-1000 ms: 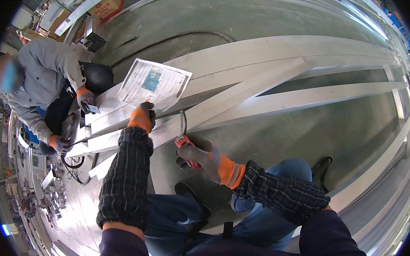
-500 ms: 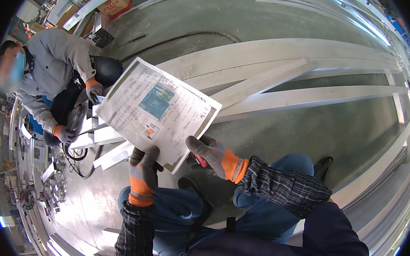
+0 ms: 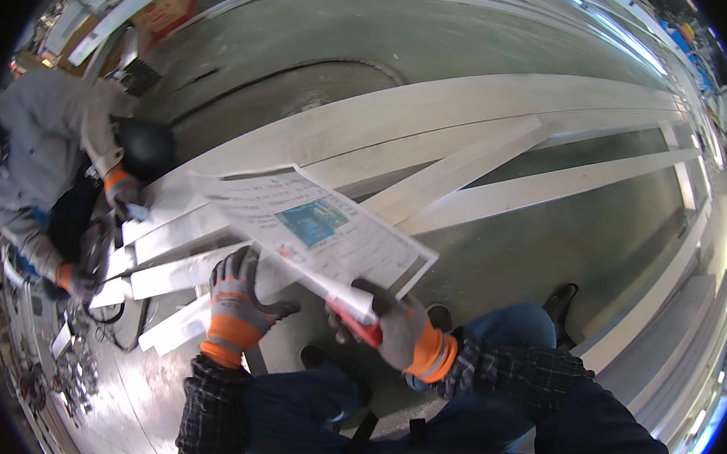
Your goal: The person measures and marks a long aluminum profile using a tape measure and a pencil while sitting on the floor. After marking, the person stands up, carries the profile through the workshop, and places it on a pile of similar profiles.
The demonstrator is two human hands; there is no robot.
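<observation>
One head view: the right hand (image 3: 392,319), gloved in grey and orange, has its fingers closed on the near right corner of a printed sheet (image 3: 321,226), with a red handle (image 3: 359,323) clasped in the same grip. From those fingers the sheet lies far and to the left, its long axis running obliquely from near right to far left, so that most of its length projects beyond the hand. The left hand (image 3: 238,309), similarly gloved, holds nothing; its fingers are spread and directed toward the far side, just left of the sheet's long near edge, the thumb pointing right on the near side of that edge. The right hand is thus the nearer of the two, being in contact at the corner. Blur softens the sheet's left part, and whether the left fingertips touch it or merely line up with it cannot be told. Behind, the sheet hides part of several pale beams (image 3: 422,107); one diagonal beam (image 3: 478,167) runs toward the far right. At far left, a co-worker (image 3: 65,122) crouches beside the beams' left ends.
</observation>
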